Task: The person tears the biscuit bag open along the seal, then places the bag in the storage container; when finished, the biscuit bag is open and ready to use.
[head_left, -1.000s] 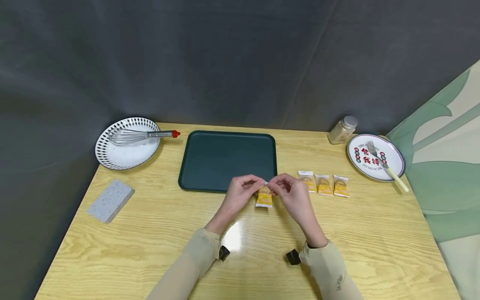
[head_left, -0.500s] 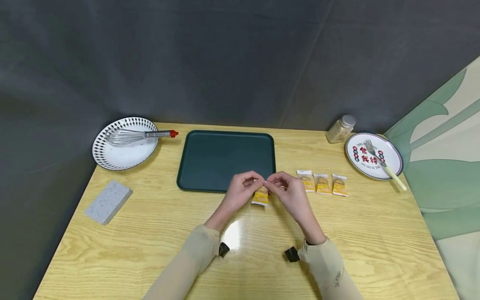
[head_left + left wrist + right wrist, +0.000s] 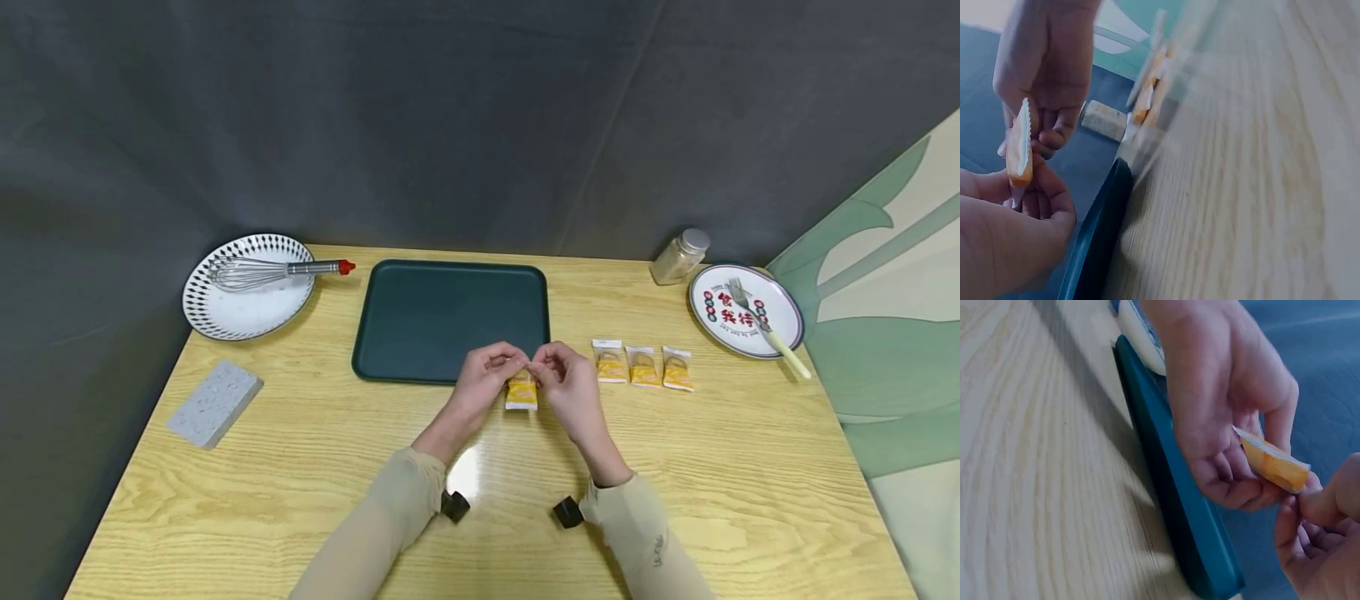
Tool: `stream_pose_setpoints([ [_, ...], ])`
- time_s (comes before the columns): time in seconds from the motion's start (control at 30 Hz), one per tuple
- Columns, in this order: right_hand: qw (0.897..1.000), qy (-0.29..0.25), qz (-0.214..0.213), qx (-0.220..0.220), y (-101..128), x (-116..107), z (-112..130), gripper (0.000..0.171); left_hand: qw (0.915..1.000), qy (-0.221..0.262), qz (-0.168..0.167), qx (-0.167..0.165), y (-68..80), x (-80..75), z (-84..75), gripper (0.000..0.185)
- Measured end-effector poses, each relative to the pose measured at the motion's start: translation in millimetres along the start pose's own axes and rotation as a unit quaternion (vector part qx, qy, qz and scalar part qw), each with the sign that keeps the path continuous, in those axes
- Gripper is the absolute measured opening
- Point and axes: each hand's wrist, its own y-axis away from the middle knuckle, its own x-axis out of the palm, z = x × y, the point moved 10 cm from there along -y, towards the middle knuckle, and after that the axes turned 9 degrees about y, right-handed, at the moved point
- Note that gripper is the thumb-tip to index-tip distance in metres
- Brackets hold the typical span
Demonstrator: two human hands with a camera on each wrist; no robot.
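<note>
Both hands meet over the front right part of the dark green tray. Between them is a small wrapped snack packet [image 3: 521, 395], yellow and white with a clear upper part. My left hand [image 3: 478, 385] pinches its top edge between thumb and fingers; my right hand [image 3: 574, 393] pinches the same edge close beside, thumbs almost meeting. In the left wrist view the packet [image 3: 1020, 153] shows a white, serrated end seal. The right wrist view has the packet [image 3: 1272, 464] side-on, its held end covered by fingertips.
The green tray [image 3: 450, 317] lies behind the hands. To the right, three similar packets [image 3: 642, 367] lie in a row. Farther right are a shaker jar [image 3: 680, 257] and a plate [image 3: 720, 333] with a fork [image 3: 772, 335]. At left are a patterned plate [image 3: 255, 318] with a whisk [image 3: 311, 267], and a grey block [image 3: 213, 404].
The packet has shifted slightly left and up in the head view. My right hand and forearm have come a little left, and its fingertips have stayed near the left ones.
</note>
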Motion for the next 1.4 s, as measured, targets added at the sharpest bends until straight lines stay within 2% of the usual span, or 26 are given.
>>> stream_pose_setpoints([
  [0.13, 0.998, 0.035, -0.033, -0.045, 4.4, 0.4, 14.1, 0.012, 0.9991, 0.025, -0.025, -0.024, 4.0, -2.7, 0.7, 0.013],
  [0.37, 0.994, 0.017, -0.071, -0.076, 12.3, -0.7, 18.4, 0.013, 0.9957, -0.053, -0.065, 0.039, 8.6, 1.8, -19.6, 0.012],
  [0.6, 0.979, 0.029, -0.13, -0.155, 22.9, -11.4, 28.3, 0.011, 0.9883, -0.105, -0.088, 0.066, 7.9, 9.1, -25.8, 0.012],
  [0.73, 0.972, 0.044, -0.151, -0.172, 26.5, -16.4, 31.5, 0.014, 0.9858, -0.116, -0.092, 0.08, 7.9, 13.5, -29.5, 0.011],
  [1.0, 0.972, 0.06, -0.13, -0.186, 22.9, -5.2, 31.8, 0.014, 0.9781, -0.137, -0.125, 0.095, 12.4, 4.3, -34.1, 0.011],
  [1.23, 0.966, 0.099, -0.141, -0.193, 25.7, -8.4, 33.9, 0.016, 0.9792, -0.132, -0.126, 0.089, 11.9, 8.6, -28.5, 0.012],
  [1.4, 0.966, 0.1, -0.137, -0.197, 25.9, -7.2, 33.8, 0.016, 0.9786, -0.123, -0.137, 0.092, 10.8, 7.1, -26.9, 0.011],
])
